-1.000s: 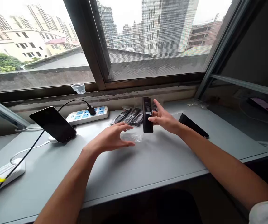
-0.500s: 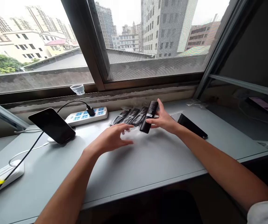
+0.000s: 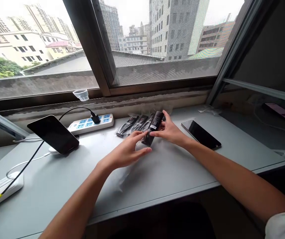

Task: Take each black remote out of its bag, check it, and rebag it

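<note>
1. Black remote point(image 3: 157, 119): one, gripped by the right hand point(image 3: 169, 131), over the table point(image 3: 174, 172), beside bagged black items point(image 3: 128, 126); tilted further than before.
2. Left hand point(image 3: 126, 151): thumb and forefinger parted, now brought to the remote's lower end.
3. Clear film point(image 3: 125, 179): blurred, newly showing below the left hand.
4. Bearing: both hands apparently share one piece.

Right of the smooth white-plastic power strip point(image 3: 90, 123): crinkled clear-plastic bags point(image 3: 132, 125), a smooth black device point(image 3: 154, 124), a glossy-screened smartphone point(image 3: 202, 134).
</note>
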Motion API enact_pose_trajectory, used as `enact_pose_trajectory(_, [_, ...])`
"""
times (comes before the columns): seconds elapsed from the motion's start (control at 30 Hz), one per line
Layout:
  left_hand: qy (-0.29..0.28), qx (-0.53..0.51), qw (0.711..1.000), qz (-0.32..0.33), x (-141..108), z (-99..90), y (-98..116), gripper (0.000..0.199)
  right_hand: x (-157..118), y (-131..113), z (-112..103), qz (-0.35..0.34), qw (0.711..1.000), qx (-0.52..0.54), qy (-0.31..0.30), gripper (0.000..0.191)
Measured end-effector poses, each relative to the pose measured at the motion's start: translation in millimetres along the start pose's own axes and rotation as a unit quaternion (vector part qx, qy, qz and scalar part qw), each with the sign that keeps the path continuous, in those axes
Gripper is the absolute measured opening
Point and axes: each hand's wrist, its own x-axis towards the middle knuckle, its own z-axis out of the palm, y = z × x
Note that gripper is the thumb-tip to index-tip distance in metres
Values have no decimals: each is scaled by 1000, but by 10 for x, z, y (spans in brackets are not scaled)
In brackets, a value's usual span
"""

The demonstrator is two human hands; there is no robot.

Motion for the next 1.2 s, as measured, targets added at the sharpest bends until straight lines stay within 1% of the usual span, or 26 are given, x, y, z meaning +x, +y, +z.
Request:
enact_pose_trajectory(0.07, [19,-44,999,-21,21,27,-3,61,9,16,-5,-11,1000,9,-2,149])
enact_pose_trajectory(0.13, [43,-108,992,-55,54,49,-4,61,25,32,-17,-23,999,30,-6,143])
enact_pose_trajectory(0.23, [97,-212,967,-107,114,58,-1,64,47,50,-27,-43,998,49,-18,127])
enact_pose_trajectory(0.3, [124,-264,946,-139,144,50,1,61,56,62,-22,-53,997,54,-23,115])
enact_pose_trajectory(0.4, [125,-325,921,-176,164,38,3,53,56,70,-10,-71,995,55,-31,99])
enact_pose_trajectory(0.5, [130,-365,903,-187,165,39,4,48,38,52,1,-77,995,37,-53,81])
enact_pose_trajectory(0.6, [136,-385,894,-184,163,39,16,45,7,10,14,-72,994,-9,-79,52])
enact_pose_trajectory(0.67, [132,-390,894,-176,164,37,36,44,-11,-9,29,-82,990,-59,-101,34])
enact_pose_trajectory(0.73, [133,-390,895,-168,166,41,60,43,-23,-9,46,-85,984,-94,-127,33])
enact_pose_trajectory(0.8, [146,-390,895,-162,170,51,79,42,-28,5,59,-62,986,-85,-132,34])
enact_pose_trajectory(0.83, [154,-391,893,-160,172,58,84,43,-31,14,61,-44,989,-63,-124,40])
enact_pose_trajectory(0.9, [173,-396,889,-151,177,69,80,43,-37,24,56,-2,993,-8,-117,63])
enact_pose_trajectory(0.93, [183,-400,886,-145,178,73,72,43,-42,24,49,20,991,15,-131,72])
enact_pose_trajectory(0.97, [194,-404,883,-138,180,75,61,43,-48,21,42,41,986,30,-157,75])
enact_pose_trajectory(1.0, [205,-409,879,-131,181,75,49,44,-55,14,34,57,980,39,-188,74])
enact_pose_trajectory(1.07, [222,-421,872,-119,180,74,25,49,-66,-4,23,68,969,44,-235,66])
enact_pose_trajectory(1.13, [223,-433,866,-114,178,74,11,58,-68,-22,14,59,967,42,-245,59])
enact_pose_trajectory(1.2, [209,-439,866,-118,176,78,8,65,-63,-34,3,46,971,33,-230,54])
